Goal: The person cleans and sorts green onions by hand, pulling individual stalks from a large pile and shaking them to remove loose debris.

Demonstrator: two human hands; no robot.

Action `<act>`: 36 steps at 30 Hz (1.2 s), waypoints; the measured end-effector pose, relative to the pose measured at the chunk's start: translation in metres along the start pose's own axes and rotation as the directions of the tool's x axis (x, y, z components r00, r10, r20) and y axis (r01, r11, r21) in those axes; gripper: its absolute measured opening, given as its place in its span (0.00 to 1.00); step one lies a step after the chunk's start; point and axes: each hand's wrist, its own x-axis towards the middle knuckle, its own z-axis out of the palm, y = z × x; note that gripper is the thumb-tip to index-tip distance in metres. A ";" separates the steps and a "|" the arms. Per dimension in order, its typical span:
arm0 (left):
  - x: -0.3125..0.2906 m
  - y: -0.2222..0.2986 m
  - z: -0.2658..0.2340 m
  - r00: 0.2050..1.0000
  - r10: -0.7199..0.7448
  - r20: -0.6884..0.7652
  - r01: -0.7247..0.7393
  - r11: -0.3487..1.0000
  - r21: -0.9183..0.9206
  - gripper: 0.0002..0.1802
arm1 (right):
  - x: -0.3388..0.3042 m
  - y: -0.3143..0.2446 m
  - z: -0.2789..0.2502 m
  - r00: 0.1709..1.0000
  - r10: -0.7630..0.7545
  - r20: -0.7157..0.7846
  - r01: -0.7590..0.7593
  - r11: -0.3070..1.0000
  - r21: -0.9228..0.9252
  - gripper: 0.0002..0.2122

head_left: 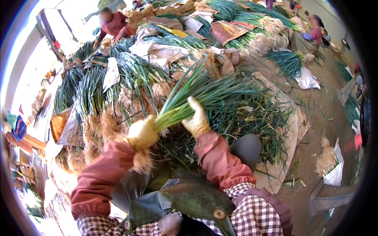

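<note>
A bunch of green onions (172,115) is held in front of me above my lap, its leaves fanning out to the right. My left hand (142,133), in a pale yellow glove, is closed around the stems near the root end. Pale roots (143,162) hang below that hand. My right hand (197,121), gloved the same way, grips the bunch farther along, thumb on top; its other fingers are partly hidden. Beyond the hands lies a heap of loose green leaves (252,122).
Stacked green onions with hanging roots (110,124) fill the left and far side, with sacks (228,31) among them. One person (114,25) is at the far left, another (309,39) at the far right. A sack sheet (289,151) borders the brown floor (311,114).
</note>
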 end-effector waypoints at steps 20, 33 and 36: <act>-0.078 -0.130 -0.169 0.959 -0.259 0.114 0.282 0.835 -0.473 0.25 | 0.003 -0.240 -0.039 0.953 -0.292 -0.081 0.009 0.295 -0.956 0.16; -0.124 -0.101 -0.163 0.990 -0.098 -0.102 0.069 0.964 -0.255 0.23 | 0.092 -0.031 -0.038 0.960 -0.051 0.274 0.238 -0.361 -0.902 0.15; -0.142 -0.131 -0.163 0.974 -0.224 -0.038 0.172 0.835 -0.523 0.25 | 0.084 -0.086 -0.057 0.925 -0.233 0.301 -0.030 -0.834 -0.551 0.16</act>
